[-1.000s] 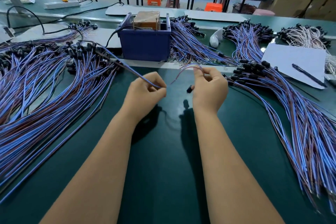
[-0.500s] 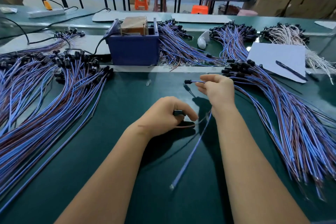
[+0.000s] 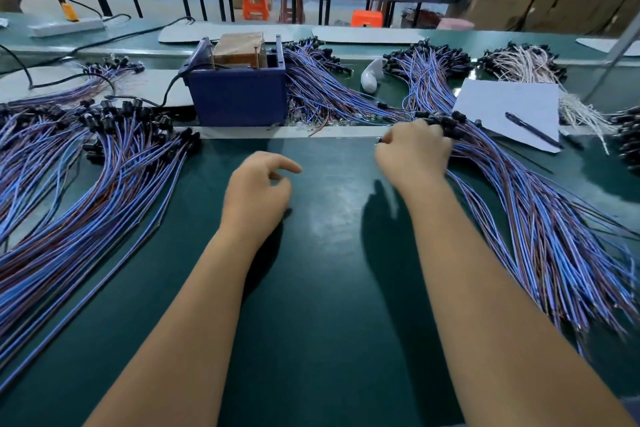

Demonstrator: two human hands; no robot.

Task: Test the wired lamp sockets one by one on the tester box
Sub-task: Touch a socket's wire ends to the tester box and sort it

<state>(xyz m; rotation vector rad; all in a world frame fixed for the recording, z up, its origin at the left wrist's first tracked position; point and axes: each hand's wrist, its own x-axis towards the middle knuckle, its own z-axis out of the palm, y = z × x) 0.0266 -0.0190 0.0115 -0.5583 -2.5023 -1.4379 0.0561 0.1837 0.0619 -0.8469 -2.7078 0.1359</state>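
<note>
Covering the matte green counter (image 3: 329, 288): fanned blue-brown socket wire bundles (image 3: 540, 236), boxy blue tester box (image 3: 239, 97) at the back. Right hand (image 3: 414, 152) fingers curled on the bundle's black socket ends; left hand (image 3: 258, 191) loosely curled, holding nothing.

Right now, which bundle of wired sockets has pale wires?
The pale bundle at far right, behind the paper. Every other bundle has blue and brown wires.

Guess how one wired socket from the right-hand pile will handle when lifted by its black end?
Probably floppy: the wires in the right pile lie in loose curves. Likely light, being thin leads with small black sockets. It may snag, as strands overlap densely where the right hand reaches in.
</note>
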